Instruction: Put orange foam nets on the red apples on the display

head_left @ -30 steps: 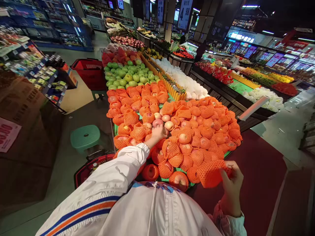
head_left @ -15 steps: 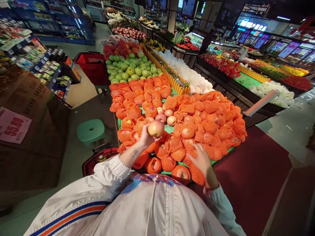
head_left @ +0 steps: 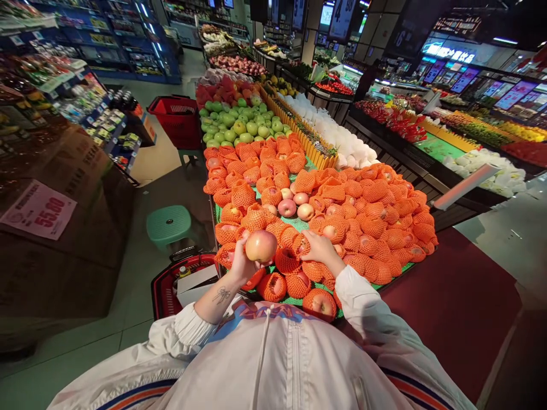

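A bare yellow-pink apple (head_left: 261, 246) rests in my left hand (head_left: 243, 263), whose fingers wrap its left side and underside. My right hand (head_left: 321, 249) reaches in from the right, thumb and fingers closed around an orange foam net (head_left: 301, 245); whether fruit is inside it is hard to tell. Just below the gap between the hands lies a dark, hollow-looking orange net (head_left: 287, 260). More apples in orange foam nets (head_left: 363, 216) cover the stand around both hands. A few bare apples (head_left: 286, 208) sit together beyond them.
Green apples (head_left: 239, 122) are heaped farther back, beside a yellow picket divider (head_left: 310, 138). A red basket (head_left: 174, 119) stands at the stand's left. Nearer are a green stool (head_left: 168, 225) and another red basket (head_left: 160, 290) holding a white box.
My left hand has brought the apple slightly down and left. My right hand, earlier open above the netted apples at the right, has moved left and closed on an orange foam net.
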Demonstrator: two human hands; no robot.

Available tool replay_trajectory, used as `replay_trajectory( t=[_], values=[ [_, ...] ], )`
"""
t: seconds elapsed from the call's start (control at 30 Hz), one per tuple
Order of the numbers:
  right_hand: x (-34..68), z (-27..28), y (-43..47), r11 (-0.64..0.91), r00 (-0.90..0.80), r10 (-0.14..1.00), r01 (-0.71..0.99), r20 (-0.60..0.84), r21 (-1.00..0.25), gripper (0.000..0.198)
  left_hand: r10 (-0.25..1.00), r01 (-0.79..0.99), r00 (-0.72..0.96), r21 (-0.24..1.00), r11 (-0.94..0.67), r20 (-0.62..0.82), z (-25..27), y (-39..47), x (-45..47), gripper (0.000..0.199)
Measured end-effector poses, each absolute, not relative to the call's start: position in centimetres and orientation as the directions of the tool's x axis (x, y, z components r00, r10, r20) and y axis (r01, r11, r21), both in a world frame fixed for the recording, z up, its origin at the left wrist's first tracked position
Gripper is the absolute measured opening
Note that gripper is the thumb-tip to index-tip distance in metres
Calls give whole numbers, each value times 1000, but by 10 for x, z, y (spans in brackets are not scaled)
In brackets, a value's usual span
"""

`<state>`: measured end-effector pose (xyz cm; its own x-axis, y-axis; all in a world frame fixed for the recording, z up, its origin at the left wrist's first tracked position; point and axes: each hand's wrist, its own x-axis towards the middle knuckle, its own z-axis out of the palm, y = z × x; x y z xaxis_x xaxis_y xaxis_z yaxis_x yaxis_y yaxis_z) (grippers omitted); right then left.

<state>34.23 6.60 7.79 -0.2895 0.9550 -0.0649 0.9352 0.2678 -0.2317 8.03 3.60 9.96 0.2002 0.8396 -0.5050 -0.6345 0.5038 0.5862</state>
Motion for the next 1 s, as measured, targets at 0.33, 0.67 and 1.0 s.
replay_trajectory(
  t=[0.33,0.67,1.0],
  values=[
    [365,56,58,119,-99,993,844,67,-522,68,805,-625,362,518,584,-470,85,24,72,52],
    [394,56,1,-18,405,893,471,198,-882,65,813,-537,380,611,582,-440,72,27,78,48],
    [440,41,-27,-319,430,891,823,148,-469,85,965,1,262,1000,24,-23,63,40,126,80]
  ],
)
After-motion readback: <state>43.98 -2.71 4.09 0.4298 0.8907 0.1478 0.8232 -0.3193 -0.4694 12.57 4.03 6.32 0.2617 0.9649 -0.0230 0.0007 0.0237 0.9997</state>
